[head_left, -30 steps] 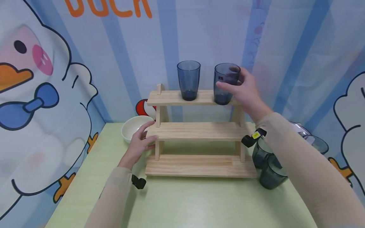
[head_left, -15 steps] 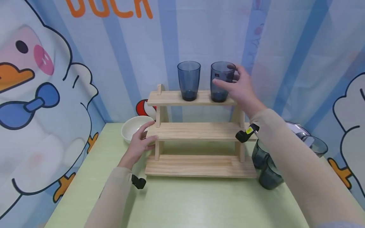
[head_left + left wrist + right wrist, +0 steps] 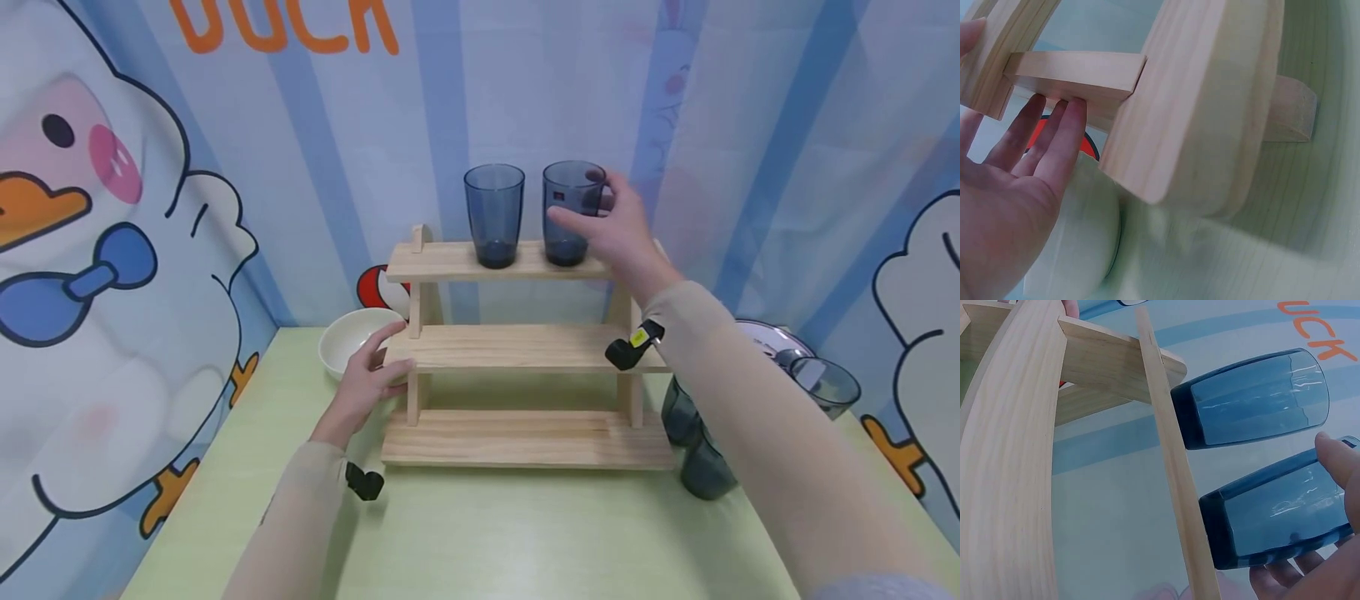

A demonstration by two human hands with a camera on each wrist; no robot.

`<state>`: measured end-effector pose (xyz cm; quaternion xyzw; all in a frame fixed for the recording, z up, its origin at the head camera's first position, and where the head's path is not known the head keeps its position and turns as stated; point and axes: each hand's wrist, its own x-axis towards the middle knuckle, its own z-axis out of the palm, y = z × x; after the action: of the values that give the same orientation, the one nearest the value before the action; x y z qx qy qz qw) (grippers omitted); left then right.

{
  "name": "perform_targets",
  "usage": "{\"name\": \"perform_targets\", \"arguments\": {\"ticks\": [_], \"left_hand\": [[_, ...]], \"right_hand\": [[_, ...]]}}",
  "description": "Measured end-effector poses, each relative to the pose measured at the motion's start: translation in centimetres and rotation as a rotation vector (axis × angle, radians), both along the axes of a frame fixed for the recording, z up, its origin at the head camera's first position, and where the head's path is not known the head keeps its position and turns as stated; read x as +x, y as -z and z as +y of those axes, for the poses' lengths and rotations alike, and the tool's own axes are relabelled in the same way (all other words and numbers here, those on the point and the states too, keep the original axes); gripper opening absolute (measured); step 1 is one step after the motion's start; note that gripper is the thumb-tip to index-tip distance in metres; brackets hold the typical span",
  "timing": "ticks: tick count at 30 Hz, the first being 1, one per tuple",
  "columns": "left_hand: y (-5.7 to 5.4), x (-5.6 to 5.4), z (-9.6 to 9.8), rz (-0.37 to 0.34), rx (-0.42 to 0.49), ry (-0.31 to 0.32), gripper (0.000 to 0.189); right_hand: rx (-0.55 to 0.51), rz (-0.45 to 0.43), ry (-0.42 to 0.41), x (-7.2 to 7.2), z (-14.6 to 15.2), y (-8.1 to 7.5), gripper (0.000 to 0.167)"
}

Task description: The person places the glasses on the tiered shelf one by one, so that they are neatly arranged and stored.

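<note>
In the head view, a three-tier wooden display rack (image 3: 525, 346) stands on the table. On its top tier is an upright dark blue drinking glass (image 3: 495, 218). A second blue glass (image 3: 564, 237) stands just right of it, base at the top plank and a small gap between the two. My right hand (image 3: 626, 237) holds this second glass from the right, thumb in front; the right wrist view shows fingers (image 3: 1279, 575) beneath it. My left hand (image 3: 360, 392) grips the rack's left side at the middle tier, fingers (image 3: 1063, 140) against the side strut.
A white bowl (image 3: 348, 337) sits behind my left hand. Right of the rack are several dark glasses (image 3: 705, 471), partly hidden by my right sleeve, and a round plate-like item (image 3: 772, 333) behind them. A cartoon duck curtain (image 3: 525, 100) hangs close behind the rack.
My right hand has moved left with its glass along the top tier, closer to the other glass, and the glass now sits slightly farther back. The left hand has stayed put.
</note>
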<state>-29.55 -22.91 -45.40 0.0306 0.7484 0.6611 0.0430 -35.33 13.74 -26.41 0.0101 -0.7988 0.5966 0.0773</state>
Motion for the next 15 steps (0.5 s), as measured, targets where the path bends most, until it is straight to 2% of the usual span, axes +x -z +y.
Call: {"name": "perform_targets", "arguments": {"ticks": [15], "left_hand": [[0.0,0.07,0.1,0.001,-0.003,-0.004,0.07]], "right_hand": [[0.043,-0.021,0.028,0.26,-0.5,-0.13,0.095]]}}
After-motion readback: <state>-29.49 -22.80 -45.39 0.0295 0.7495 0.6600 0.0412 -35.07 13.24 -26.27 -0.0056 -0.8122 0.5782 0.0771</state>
